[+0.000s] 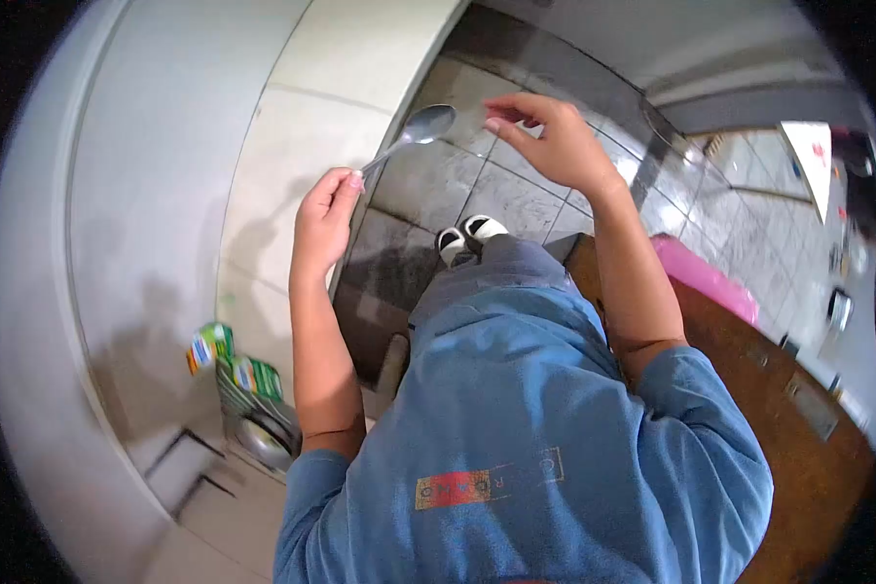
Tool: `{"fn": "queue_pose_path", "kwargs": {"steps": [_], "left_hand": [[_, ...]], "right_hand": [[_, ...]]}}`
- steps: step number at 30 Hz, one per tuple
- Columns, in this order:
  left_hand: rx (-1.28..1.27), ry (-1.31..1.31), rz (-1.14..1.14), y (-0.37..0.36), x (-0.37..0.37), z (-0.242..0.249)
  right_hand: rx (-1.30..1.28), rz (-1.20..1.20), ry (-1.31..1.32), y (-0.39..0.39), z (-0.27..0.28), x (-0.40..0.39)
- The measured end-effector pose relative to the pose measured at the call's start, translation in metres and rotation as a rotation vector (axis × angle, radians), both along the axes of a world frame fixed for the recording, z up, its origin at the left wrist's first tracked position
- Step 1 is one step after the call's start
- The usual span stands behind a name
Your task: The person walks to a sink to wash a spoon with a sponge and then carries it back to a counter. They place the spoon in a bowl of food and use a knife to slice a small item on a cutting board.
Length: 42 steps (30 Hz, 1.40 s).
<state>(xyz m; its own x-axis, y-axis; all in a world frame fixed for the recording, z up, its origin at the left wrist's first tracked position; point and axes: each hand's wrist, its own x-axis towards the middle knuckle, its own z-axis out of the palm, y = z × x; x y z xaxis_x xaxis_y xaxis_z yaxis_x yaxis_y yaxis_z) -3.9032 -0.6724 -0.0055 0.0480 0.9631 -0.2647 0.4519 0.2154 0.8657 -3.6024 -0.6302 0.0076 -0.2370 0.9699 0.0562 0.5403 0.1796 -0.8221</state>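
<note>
The left hand is raised, forearm upright, fingers curled shut around the handle of a spoon; the right hand is held higher, just right of the spoon's bowl, palm down, wrist bent, fingers loosely bent with thumb and forefinger tips near it; both elbows are bent.

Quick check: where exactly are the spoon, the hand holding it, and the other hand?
spoon (pixel 426 125): head view, on its bowl.
left hand (pixel 323 219): head view, on the back of the hand, gripping the spoon's handle.
right hand (pixel 553 141): head view, on the back of the hand.
</note>
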Motion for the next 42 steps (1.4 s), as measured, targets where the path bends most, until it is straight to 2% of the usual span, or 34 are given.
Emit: {"fn": "queue_pose_path", "kwargs": {"steps": [3,10,12,17,20,23,24,27,29,31,33,35,37,40,41,42], "left_hand": [[0.055,-0.105,-0.172,0.035,0.028,-0.013],[0.100,-0.123,-0.529,0.096,0.133,0.000],[0.129,-0.144,-0.632,0.121,0.184,0.009],[0.139,-0.192,-0.891,0.157,0.315,-0.001],[0.032,-0.173,-1.054,0.176,0.377,0.010],[0.055,-0.182,-1.164,0.185,0.451,0.006],[0.042,-0.267,-1.186,0.186,0.472,0.003],[-0.040,-0.218,-1.256,0.183,0.515,0.018],[-0.002,-0.194,-1.300,0.187,0.546,0.012],[-0.005,-0.132,-1.366,0.192,0.583,0.011],[-0.027,-0.131,-1.482,0.194,0.621,0.013],[-0.018,-0.189,-1.729,0.195,0.661,0.010],[-0.051,-0.171,-1.861,0.190,0.693,0.022],[-0.100,-0.181,-2.027,0.181,0.737,0.032],[0.084,-0.120,-2.068,0.178,0.750,0.036],[0.111,-0.161,-2.119,0.175,0.766,0.038]], "right_hand": [[0.007,-0.137,-0.010,-0.014,0.001,0.019],[0.123,-0.536,0.005,-0.046,0.006,0.085],[0.197,-0.675,0.010,-0.040,0.015,0.118],[0.220,-0.982,0.039,-0.046,0.008,0.210],[0.159,-1.209,-0.032,-0.048,0.016,0.249],[0.193,-1.382,-0.084,-0.062,0.018,0.295],[0.179,-1.411,-0.103,-0.065,0.017,0.304],[0.216,-1.502,-0.109,-0.080,0.019,0.322],[0.080,-1.610,-0.091,-0.084,0.028,0.336],[0.128,-1.689,-0.107,-0.087,0.026,0.354],[0.136,-1.831,-0.076,-0.096,0.021,0.371],[0.172,-1.934,-0.097,-0.106,0.024,0.384],[0.112,-2.076,-0.152,-0.111,0.038,0.389],[0.209,-2.213,-0.115,-0.113,0.043,0.397],[0.246,-2.261,-0.108,-0.116,0.045,0.400],[0.223,-2.268,-0.133,-0.118,0.049,0.403]]}}
